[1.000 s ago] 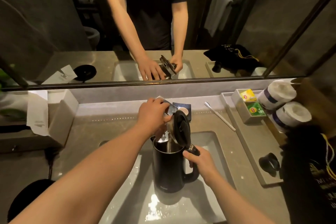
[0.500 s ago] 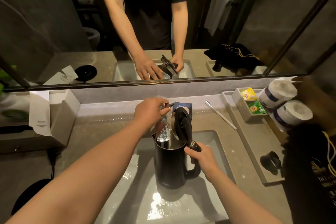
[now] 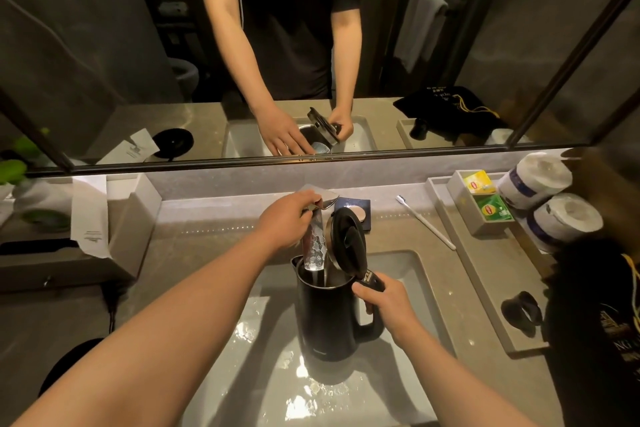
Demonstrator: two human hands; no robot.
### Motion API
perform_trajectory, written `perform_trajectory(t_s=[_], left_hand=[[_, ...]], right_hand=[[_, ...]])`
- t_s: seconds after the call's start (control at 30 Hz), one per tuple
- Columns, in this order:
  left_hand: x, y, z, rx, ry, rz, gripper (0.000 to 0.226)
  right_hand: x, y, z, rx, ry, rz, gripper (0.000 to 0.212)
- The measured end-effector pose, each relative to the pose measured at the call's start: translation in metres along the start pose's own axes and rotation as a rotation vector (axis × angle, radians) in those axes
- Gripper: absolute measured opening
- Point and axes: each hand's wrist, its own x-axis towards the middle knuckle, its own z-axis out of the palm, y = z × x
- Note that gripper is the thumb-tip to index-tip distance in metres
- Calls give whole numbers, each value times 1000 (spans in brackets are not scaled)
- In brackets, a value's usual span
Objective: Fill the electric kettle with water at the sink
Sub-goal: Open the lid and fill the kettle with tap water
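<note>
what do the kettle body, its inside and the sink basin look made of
Kettle body: matte black, likely plastic or coated metal; only faint glare. Its inside: bright and reflective, probably stainless steel. Sink basin: glossy white, looks like ceramic; sharp wet highlights.

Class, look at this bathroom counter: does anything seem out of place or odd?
A toothbrush lies loose and askew on the counter, not in the tray. Water has splashed in the sink around the kettle. Otherwise nothing stands out.
</note>
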Motion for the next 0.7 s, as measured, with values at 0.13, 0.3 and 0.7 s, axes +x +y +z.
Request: perform_trajectory(t_s=[0.13,0.3,0.7], left_hand=[[-1,-6,2,18,-22,-41,39],[-2,-7,3,3,-41,-56,43],[-4,-9,6,19,-32,-13,47]], right_hand=[[1,2,1,-8,9,15,11],[1,6,4,-9,23,21,11],[0,12,8,11,23,13,14]])
